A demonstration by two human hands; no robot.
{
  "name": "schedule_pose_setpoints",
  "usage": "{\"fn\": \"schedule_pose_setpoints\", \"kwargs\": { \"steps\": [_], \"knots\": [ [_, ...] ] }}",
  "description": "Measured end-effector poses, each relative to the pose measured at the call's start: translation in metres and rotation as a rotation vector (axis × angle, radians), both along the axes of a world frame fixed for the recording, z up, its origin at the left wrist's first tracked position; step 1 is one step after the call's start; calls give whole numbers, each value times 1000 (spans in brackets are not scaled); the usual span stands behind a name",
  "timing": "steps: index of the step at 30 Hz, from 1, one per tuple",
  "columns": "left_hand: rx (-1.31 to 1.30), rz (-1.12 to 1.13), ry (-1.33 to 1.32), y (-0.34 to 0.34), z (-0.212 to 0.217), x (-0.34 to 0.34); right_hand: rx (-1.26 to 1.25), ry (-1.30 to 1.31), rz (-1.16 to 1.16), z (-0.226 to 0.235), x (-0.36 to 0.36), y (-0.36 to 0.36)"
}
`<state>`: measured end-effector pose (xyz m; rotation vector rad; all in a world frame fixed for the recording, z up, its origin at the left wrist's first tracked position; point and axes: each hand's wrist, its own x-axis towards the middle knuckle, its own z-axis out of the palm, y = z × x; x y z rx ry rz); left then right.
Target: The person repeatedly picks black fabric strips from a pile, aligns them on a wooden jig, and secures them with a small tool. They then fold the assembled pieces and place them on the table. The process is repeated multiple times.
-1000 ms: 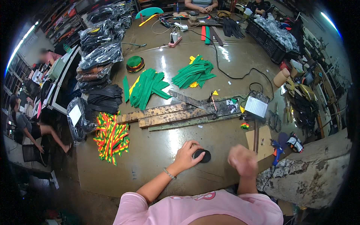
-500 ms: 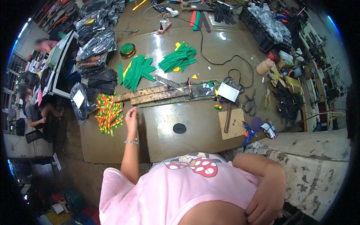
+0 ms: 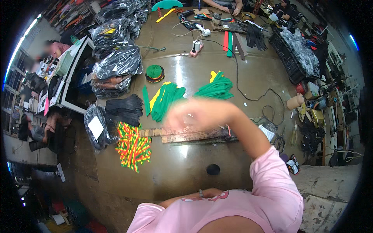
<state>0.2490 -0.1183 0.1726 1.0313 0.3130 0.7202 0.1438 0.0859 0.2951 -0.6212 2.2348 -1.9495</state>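
My right hand (image 3: 182, 115) reaches across the table, smeared by motion, above the worn wooden boards (image 3: 194, 136). Its fingers cannot be made out. Just beyond it lies a bundle of green strips (image 3: 168, 101) with some yellow; a second green bundle (image 3: 216, 87) is farther right. Drawn in close to my body, my left hand (image 3: 213, 192) rests by the front of the pink shirt, its fingers mostly hidden. A heap of red, yellow and green striped strips (image 3: 133, 148) lies left of the boards. One black oval piece (image 3: 213, 169) is on the near tabletop.
Plastic-wrapped black bundles (image 3: 117, 62) line the left side, with black strips (image 3: 125, 108) nearby. A green-topped roll (image 3: 154, 72), a power strip (image 3: 196, 49) and a trailing black cable (image 3: 237, 86) lie farther back. A black crate (image 3: 287, 58) stands right. People sit beyond the table.
My right hand has swung from beside my body out over the boards. My left hand has come back from near the striped strips to my body. The view has shifted.
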Motion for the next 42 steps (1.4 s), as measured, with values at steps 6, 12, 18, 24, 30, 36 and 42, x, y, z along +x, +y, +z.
{"fn": "schedule_pose_setpoints", "kwargs": {
  "steps": [6, 12, 18, 24, 30, 36, 42],
  "knots": [
    [-194, 374, 220, 19, -73, -142, 787, -491, -1099, -210, -167, 203],
    [-399, 999, 453, 57, -145, -287, 661, -25, -1631, -284, -215, 337],
    [-436, 1211, 514, 85, -190, -349, 918, -243, -1479, -301, -232, 349],
    [-435, 1306, 497, 84, -181, -352, 847, -273, -1403, -280, -231, 357],
    [-199, 1028, 304, 29, -83, -287, 8, -402, -1075, -196, -172, 280],
    [-56, 193, -84, -48, -21, -148, -153, -260, -1181, -42, -31, 229],
    [-303, 473, 615, -68, -85, -99, -195, 97, -1423, 83, 158, 212]
  ]
}}
